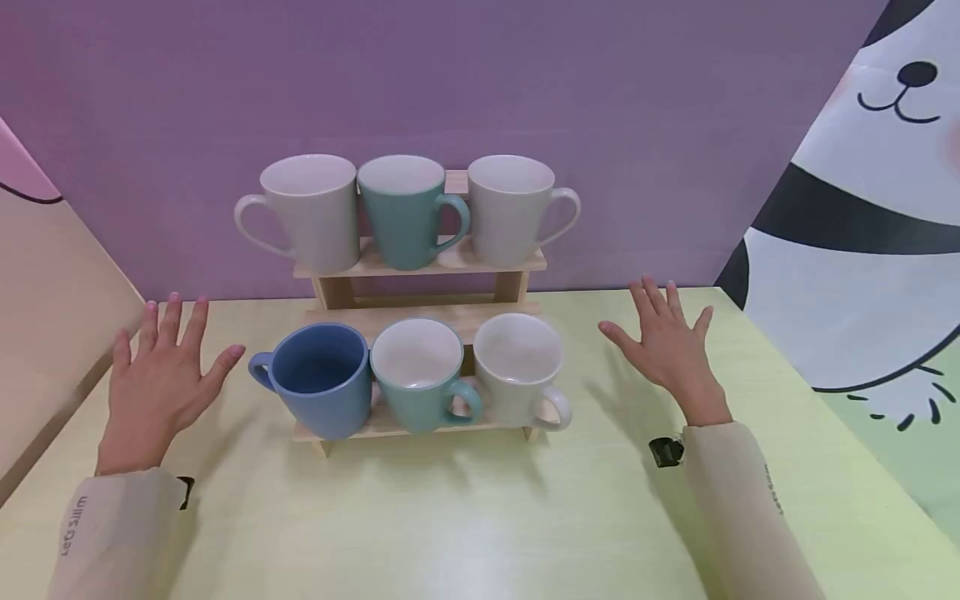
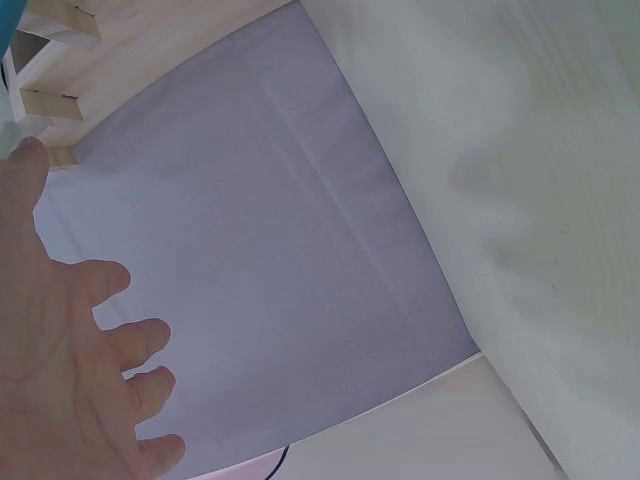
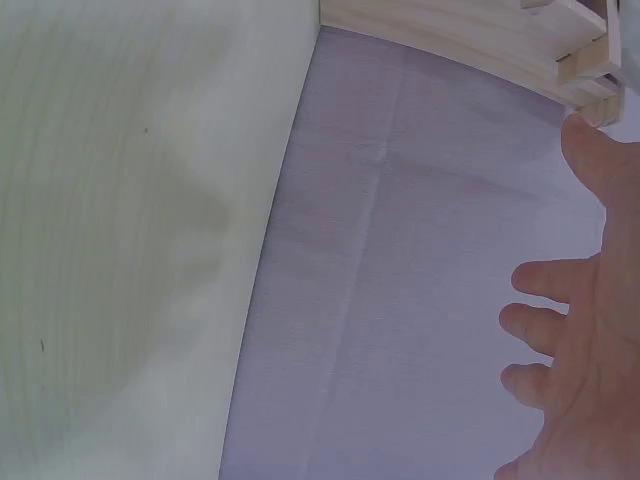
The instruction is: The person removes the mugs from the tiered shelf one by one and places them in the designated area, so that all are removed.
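Note:
A two-tier wooden rack (image 1: 420, 318) bears several mugs. On its upper shelf stand a white mug (image 1: 318, 218) with its handle to the left, a teal mug (image 1: 401, 218) and another white mug (image 1: 504, 217), both with handles to the right. The lower shelf carries a blue mug (image 1: 322, 392), a teal mug with white inside (image 1: 415, 392) and a white mug (image 1: 513, 387), all tilted forward. My left hand (image 1: 159, 383) is spread left of the blue mug, apart from it. To the right of the rack, my right hand (image 1: 670, 346) is likewise spread and holds nothing.
The rack stands on a pale wood-grain table (image 1: 450, 517). Behind it rises a purple backdrop (image 1: 637, 125). A panda picture (image 1: 862, 308) covers the right side, and a beige panel (image 1: 52, 308) borders the left.

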A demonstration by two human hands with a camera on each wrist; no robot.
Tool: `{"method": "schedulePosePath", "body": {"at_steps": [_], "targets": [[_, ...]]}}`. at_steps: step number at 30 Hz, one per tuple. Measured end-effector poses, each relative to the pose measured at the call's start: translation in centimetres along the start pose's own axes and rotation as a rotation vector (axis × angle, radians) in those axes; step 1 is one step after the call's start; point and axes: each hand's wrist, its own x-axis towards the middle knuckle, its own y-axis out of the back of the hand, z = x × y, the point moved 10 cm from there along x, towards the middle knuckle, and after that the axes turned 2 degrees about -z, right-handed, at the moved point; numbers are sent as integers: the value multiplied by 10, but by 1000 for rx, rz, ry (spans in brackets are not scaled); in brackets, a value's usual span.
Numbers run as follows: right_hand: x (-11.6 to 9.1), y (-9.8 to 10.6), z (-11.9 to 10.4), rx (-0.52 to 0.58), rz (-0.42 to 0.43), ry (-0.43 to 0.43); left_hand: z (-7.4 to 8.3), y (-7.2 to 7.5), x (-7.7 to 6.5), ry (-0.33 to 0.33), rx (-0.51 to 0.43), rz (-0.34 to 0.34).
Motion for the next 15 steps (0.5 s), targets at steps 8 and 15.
{"method": "schedulePosePath", "body": {"at_steps": [8, 15], "targets": [[0, -2, -12, 94, -29, 25, 1, 2, -2, -4, -18, 10], [-4, -5, -33, 369, -158, 84, -2, 6, -6, -14, 6, 19]]}}
